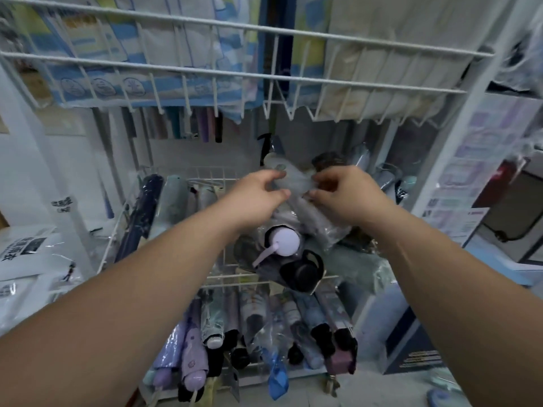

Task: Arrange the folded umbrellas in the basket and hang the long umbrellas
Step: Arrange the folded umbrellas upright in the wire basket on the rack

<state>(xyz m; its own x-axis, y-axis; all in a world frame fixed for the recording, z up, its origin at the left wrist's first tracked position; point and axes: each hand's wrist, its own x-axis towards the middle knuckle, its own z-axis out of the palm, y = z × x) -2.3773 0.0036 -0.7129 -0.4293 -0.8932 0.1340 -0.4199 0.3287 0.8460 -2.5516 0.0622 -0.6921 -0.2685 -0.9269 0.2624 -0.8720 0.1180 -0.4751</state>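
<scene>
Both of my hands reach into the middle white wire basket [205, 174]. My left hand [254, 195] and my right hand [346, 193] pinch the two sides of a pale grey folded umbrella in a clear plastic sleeve [293, 179]. Below them lie a folded umbrella with a lilac handle end [283, 240] and one with a black handle and loop [302, 273]. At the basket's left side lie a dark navy folded umbrella [144, 212] and a pale green one [173, 201]. The lower basket [293, 374] holds several folded umbrellas, purple, black and blue.
A white wire shelf [235, 74] with packaged goods hangs overhead, close above the hands. Long umbrellas [205, 124] hang behind it. White rack posts stand left [58, 183] and right [458, 136]. Printed bags [26, 254] lie to the left, boxes to the lower right.
</scene>
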